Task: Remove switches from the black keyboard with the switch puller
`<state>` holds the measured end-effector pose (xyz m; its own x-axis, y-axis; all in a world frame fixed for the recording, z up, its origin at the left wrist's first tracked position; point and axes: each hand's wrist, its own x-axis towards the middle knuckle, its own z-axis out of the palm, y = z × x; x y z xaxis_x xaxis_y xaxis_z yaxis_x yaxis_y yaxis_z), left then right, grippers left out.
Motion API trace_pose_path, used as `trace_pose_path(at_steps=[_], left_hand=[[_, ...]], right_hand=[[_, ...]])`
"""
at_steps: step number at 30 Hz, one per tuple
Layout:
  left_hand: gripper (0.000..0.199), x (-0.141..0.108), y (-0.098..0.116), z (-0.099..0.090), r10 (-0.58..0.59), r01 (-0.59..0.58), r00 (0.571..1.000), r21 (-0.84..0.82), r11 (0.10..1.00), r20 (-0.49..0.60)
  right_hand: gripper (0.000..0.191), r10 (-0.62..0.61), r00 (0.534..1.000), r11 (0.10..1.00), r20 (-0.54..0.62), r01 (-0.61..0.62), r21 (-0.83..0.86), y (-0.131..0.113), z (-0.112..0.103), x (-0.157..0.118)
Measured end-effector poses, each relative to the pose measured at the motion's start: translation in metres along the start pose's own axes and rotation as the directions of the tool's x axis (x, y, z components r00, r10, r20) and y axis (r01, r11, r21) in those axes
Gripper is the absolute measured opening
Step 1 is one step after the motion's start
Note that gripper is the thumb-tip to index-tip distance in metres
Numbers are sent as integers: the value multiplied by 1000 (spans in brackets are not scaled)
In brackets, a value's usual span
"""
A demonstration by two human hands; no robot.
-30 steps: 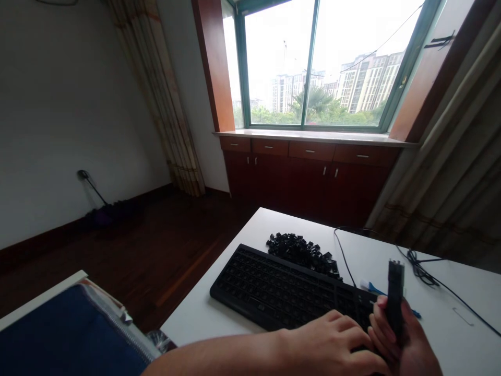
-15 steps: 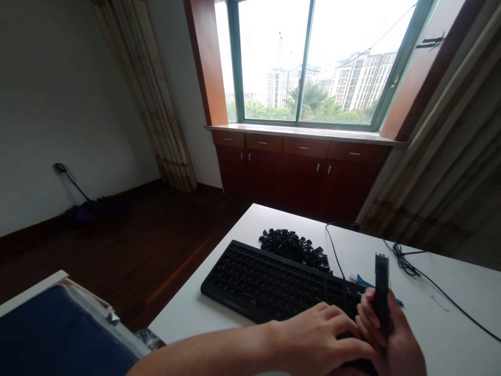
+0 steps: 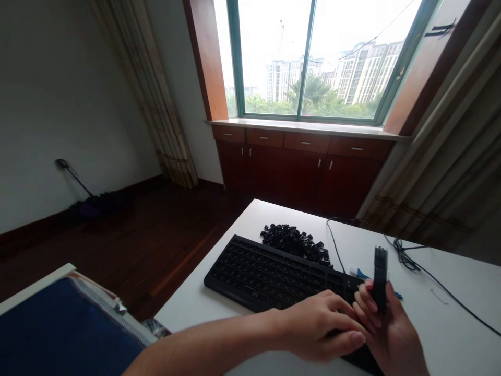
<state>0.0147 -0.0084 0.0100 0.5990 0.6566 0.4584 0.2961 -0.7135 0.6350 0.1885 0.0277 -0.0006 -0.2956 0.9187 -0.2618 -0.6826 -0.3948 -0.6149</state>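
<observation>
My right hand is closed around a slim black handheld tool, held upright with its pronged or clear-edged tip at the top; its exact kind is unclear. My left hand reaches across the near right part of a black keyboard. Its fingers are stretched and slightly apart, touching the right hand near the palm, and some fingertips are hidden there. No object shows in it. The keyboard's key area appears stripped of caps. Behind it lies a heap of loose black keycaps.
The white table also bears a blue-and-white brush-like item, a thin bent wire and a black cable. A dark blue zipped item is at lower left. Red cabinets stand under the window.
My left hand has shifted slightly, and its thumb now shows beside the right palm. The black tool leans a little differently in my right hand. The whole view has shifted slightly.
</observation>
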Motion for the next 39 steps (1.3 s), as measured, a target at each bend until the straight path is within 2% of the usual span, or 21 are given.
trace_pose_path(at_steps=[5, 8, 11, 13, 17, 20, 22, 25, 28, 39], left_hand=[[31, -1, 0, -1, -70, 67, 997, -79, 995, -39], [30, -2, 2, -6, -129, 123, 990, -90, 988, -62], [28, -3, -1, -16, -177, 176, 979, -22, 984, -105], [27, -4, -9, -27, -187, 207, 966, 99, 973, -178], [23, -8, -33, -56, -161, 309, 920, 407, 860, -357], [21, -13, -53, -76, -245, 503, 841, 531, 681, -482], [21, -18, -65, -85, -278, 561, 809, 538, 629, -518], [23, -26, -79, -94, -311, 606, 784, 549, 576, -538], [25, -30, -87, -96, -332, 614, 783, 568, 548, -527], [28, -30, -86, -98, -356, 606, 794, 594, 529, -493]], right_hand=[[32, -8, 999, 999, -39, 6, -50, -1, 1, 2], [32, -90, 993, 990, -81, 80, -120, -4, -4, 4], [29, -202, 975, 963, -88, 181, -202, -7, -10, 6], [28, -238, 969, 947, -64, 217, -235, -9, -14, 7], [27, -265, 964, 930, -34, 246, -273, -12, -17, 8], [29, -284, 958, 916, -43, 257, -308, -12, -15, 7], [29, -279, 959, 910, -41, 251, -329, -11, -14, 7], [30, -269, 962, 906, -35, 240, -349, -11, -14, 7], [30, -280, 960, 900, -32, 251, -357, -10, -16, 8], [30, -286, 958, 898, -35, 255, -357, -12, -13, 7]])
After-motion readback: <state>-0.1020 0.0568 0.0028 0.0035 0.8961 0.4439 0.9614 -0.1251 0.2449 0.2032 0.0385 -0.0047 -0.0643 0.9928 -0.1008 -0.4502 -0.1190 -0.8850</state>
